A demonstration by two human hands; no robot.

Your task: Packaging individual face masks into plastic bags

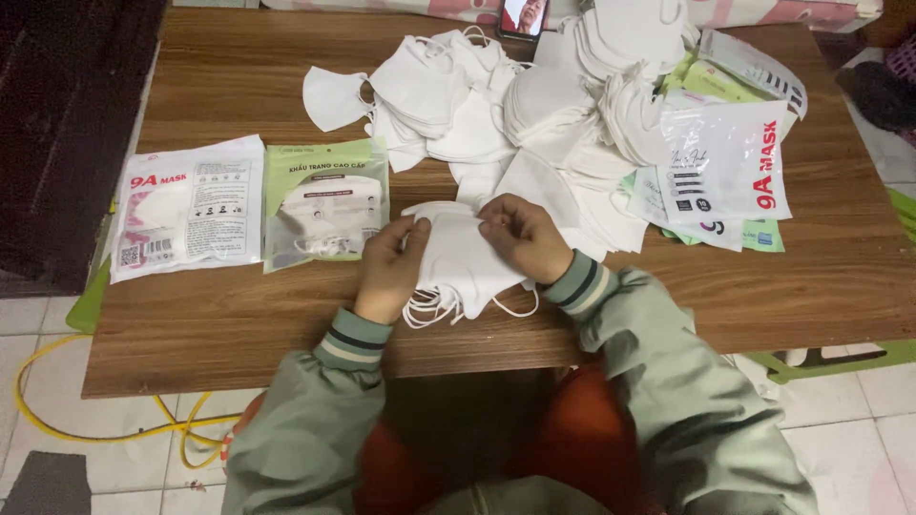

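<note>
Both hands hold a small stack of folded white fabric face masks (460,257) at the near middle of the brown wood-grain table (239,324).

From my feed, the left hand (389,267) is curled closed around the stack's left edge, and the right hand (525,236) pinches its top right corner between fingers and thumb; the white elastic ear loops (434,310) dangle off the table's front edge. Just left of the left hand lies a sealed green-and-clear mask packet (324,202), and beside that a white plastic mask packet with red print (186,207). Behind the hands spreads a large loose pile of white masks (515,105), with a heap of empty white and green packets (720,172) to its right. A phone (523,17) stands at the far edge.
</note>
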